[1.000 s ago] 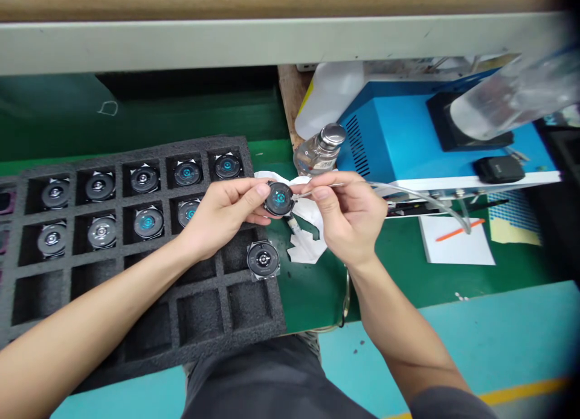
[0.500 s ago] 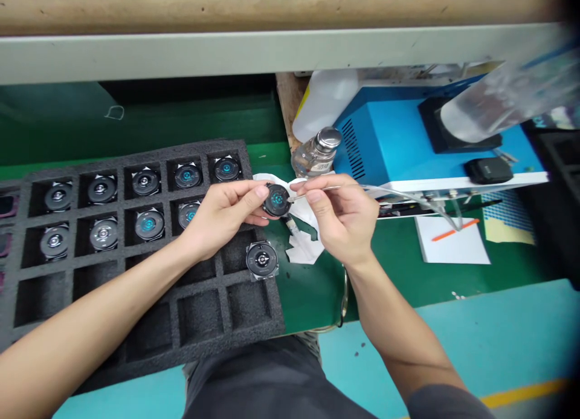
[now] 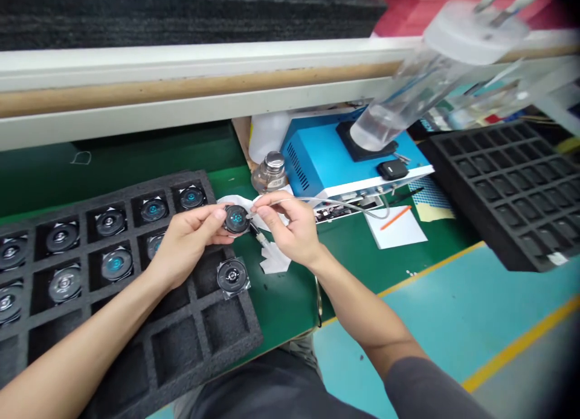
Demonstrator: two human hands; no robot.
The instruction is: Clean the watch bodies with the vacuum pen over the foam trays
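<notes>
My left hand (image 3: 188,240) grips a round black disc (image 3: 236,219) with a teal centre, thumb on top at its left edge. Pinched in my right hand (image 3: 290,225) is a thin pen-like tool (image 3: 252,215), its tip at the disc's right edge; a clear tube runs from it to the right. Below my left hand, a black foam tray (image 3: 181,352) holds several similar discs in its compartments. Another disc (image 3: 232,276) lies on the tray's right edge. White cloth (image 3: 276,259) and a dark-tipped tool (image 3: 260,233) lie beneath my right hand.
Behind my hands stand a glass bottle (image 3: 270,172), a white bottle (image 3: 268,135) and a blue machine (image 3: 317,156) bearing a clear cylinder (image 3: 385,116). White paper with an orange stick (image 3: 396,217) lies to the right. A second black tray (image 3: 512,189) sits at far right.
The camera view has turned to the right, so the bench appears shifted left and the second tray shows. Both hands keep their holds on the disc and the tool.
</notes>
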